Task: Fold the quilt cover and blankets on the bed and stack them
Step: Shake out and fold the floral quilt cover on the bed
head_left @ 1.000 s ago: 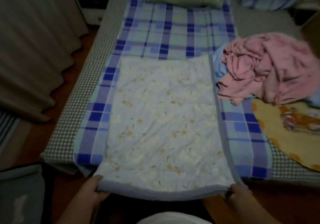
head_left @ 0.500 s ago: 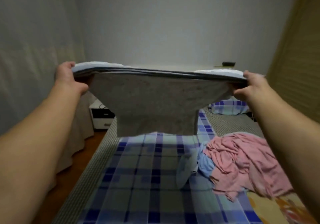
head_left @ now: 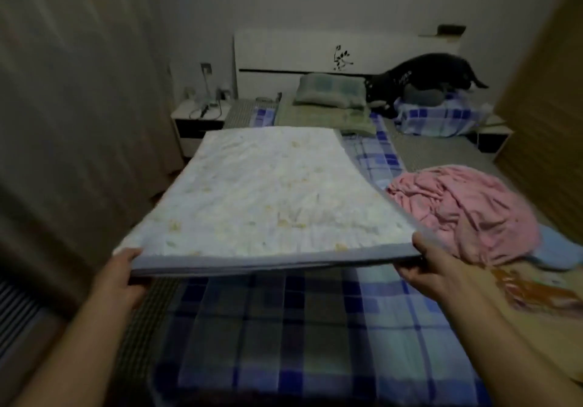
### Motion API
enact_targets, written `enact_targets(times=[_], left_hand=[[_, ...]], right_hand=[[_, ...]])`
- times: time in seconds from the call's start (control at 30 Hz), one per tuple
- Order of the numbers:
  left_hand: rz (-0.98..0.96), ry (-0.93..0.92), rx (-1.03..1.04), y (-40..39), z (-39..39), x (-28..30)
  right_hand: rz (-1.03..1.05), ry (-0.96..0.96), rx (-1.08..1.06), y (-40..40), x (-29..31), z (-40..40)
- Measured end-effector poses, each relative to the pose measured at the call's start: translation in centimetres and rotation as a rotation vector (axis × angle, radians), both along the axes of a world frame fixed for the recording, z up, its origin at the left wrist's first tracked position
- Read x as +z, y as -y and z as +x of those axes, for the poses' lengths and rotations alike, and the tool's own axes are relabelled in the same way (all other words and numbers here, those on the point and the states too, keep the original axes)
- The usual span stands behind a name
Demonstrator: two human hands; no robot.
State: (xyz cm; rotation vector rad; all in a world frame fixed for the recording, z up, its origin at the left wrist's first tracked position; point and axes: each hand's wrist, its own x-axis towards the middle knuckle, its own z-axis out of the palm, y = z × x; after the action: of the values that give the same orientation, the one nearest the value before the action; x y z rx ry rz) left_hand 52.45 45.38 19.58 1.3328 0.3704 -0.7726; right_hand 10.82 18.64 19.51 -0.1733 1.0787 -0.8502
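Quilt cover (head_left: 268, 192) first — a pale, flower-printed sheet already folded into a flat layered rectangle, it is held out level above the bed (head_left: 284, 327), its far edge reaching toward the pillows and its near edge showing several grey-blue layers. The left hand (head_left: 121, 275) grips the near left corner, thumb on top and the other fingers curled underneath, out of sight; the right hand (head_left: 433, 268) grips the near right corner the same way, thumb pressed on the upper face. Both forearms stretch forward from the bottom of the view. Under the quilt cover lies a blue checked sheet (head_left: 315, 343) spread over the mattress. To the right, beside the quilt cover's right edge, a pink blanket (head_left: 467, 208) sits in a crumpled heap, with a bit of light blue cloth (head_left: 561, 249) showing at its near right side and a yellow-orange printed blanket (head_left: 536, 290) nearer still. At the far end a green pillow (head_left: 331, 91) rests against the white headboard (head_left: 315, 53), and a black cat (head_left: 419, 78) stands on a blue checked bundle (head_left: 441, 116) at the far right. A white nightstand (head_left: 198, 116) with cables on it stands at the far left — next to a grey curtain (head_left: 79, 107).
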Motion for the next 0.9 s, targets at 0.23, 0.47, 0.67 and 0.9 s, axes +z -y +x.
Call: enact_targets(times=[0.23, 0.47, 0.67, 0.9], left_hand=[[0.333, -0.262, 0.079, -10.4, -9.2, -14.1], [0.417, -0.258, 0.084, -14.6, -16.7, -14.4], [0.67, -0.241, -0.032, -20.2, -23.8, -17.5], [1.045, 0.021, -0.331, -23.0, -29.6, -19.5]], right_hand=[[0.376, -0.284, 0.097, -9.5, -11.9, -5.5], [0.357, -0.532, 0.177, -11.0, -13.5, -12.2], [0.352, -0.587, 0.22, -14.5, -16.0, -17.9], [0.424, -0.659, 0.322, -15.5, -18.2, -20.8]])
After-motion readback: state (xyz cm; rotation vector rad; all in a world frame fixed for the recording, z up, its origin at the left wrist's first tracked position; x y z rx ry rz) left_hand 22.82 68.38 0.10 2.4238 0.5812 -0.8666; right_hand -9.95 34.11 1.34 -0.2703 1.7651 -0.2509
